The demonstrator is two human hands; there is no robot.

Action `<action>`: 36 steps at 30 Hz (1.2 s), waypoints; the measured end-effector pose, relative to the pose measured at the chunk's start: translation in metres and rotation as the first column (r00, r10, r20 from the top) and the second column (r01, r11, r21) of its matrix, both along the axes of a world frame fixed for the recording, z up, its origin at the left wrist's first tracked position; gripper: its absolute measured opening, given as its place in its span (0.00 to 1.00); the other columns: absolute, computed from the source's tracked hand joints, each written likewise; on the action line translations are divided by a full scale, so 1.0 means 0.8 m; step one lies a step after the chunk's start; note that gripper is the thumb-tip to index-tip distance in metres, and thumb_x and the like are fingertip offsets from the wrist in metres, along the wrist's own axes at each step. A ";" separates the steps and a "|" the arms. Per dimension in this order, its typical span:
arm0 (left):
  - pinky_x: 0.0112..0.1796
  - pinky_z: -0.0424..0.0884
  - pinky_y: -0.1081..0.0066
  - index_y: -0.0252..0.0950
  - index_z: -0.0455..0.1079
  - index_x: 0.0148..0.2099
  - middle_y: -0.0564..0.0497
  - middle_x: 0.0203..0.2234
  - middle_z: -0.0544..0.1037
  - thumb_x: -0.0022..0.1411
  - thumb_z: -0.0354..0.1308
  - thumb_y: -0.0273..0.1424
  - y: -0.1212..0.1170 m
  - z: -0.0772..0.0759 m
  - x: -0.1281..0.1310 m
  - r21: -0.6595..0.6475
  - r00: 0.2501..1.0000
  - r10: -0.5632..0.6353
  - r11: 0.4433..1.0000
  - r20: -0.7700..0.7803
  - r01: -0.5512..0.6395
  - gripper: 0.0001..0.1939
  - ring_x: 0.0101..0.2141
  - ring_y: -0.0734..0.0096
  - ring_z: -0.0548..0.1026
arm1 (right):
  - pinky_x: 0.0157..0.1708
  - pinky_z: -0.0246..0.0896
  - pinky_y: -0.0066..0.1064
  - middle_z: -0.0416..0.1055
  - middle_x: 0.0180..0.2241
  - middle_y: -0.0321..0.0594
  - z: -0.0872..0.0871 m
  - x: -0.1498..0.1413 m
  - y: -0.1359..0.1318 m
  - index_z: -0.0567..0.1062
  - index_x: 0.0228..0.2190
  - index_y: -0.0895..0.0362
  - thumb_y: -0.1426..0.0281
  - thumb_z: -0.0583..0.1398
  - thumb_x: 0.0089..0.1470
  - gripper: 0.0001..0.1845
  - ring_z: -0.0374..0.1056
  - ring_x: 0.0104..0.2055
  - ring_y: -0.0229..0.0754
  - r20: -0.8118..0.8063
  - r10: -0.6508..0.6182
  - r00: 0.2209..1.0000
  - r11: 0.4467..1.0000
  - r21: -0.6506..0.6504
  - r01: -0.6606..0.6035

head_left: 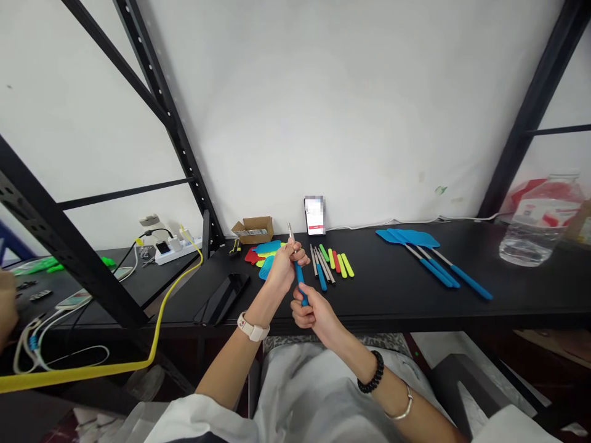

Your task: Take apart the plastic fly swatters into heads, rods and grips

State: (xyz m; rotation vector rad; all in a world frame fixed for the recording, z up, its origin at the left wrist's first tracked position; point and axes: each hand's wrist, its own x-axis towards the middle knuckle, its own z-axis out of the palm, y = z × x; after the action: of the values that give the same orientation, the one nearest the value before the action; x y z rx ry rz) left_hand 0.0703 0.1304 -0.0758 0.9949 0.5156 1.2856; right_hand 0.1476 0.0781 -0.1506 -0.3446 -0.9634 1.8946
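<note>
Between my hands is a metal rod (290, 230) with a blue handle (300, 278) on its lower end. My left hand (287, 259) is closed round the rod near the top of the handle. Lower down, my right hand (311, 309) wraps the blue handle. Just right of my hands lie several loose metal rods (327, 266), a blue handle (321, 278) and short green, yellow and red handles (337, 261). Left of them is a pile of blue, red and yellow flat plastic heads (266, 249). Flyswatters with blue heads and handles (427, 261) lie on the right.
A lit phone (315, 215) leans on the wall behind the black table (369, 295). Left are an open cardboard box (253, 229), a dark phone (226, 298) and a yellow cable (159, 320). A large clear bottle (530, 237) stands far right. Another person's hand (7, 304) shows far left.
</note>
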 end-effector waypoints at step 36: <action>0.22 0.58 0.76 0.36 0.51 0.20 0.62 0.11 0.44 0.58 0.47 0.34 -0.021 0.016 0.006 -0.186 0.993 -0.093 0.977 0.065 0.104 0.16 0.13 0.84 0.51 | 0.10 0.25 0.21 0.35 0.11 0.22 0.022 0.017 0.014 0.44 0.19 0.55 0.69 0.50 0.48 0.16 0.26 0.12 0.29 -0.225 0.420 0.879 0.884 -0.118 -0.453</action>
State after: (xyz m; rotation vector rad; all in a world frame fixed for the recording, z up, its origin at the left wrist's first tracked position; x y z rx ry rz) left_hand 0.0755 0.1137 -0.0632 0.8134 0.5282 1.1501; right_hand 0.1608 0.0895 -0.1334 -0.0301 -0.7961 2.3827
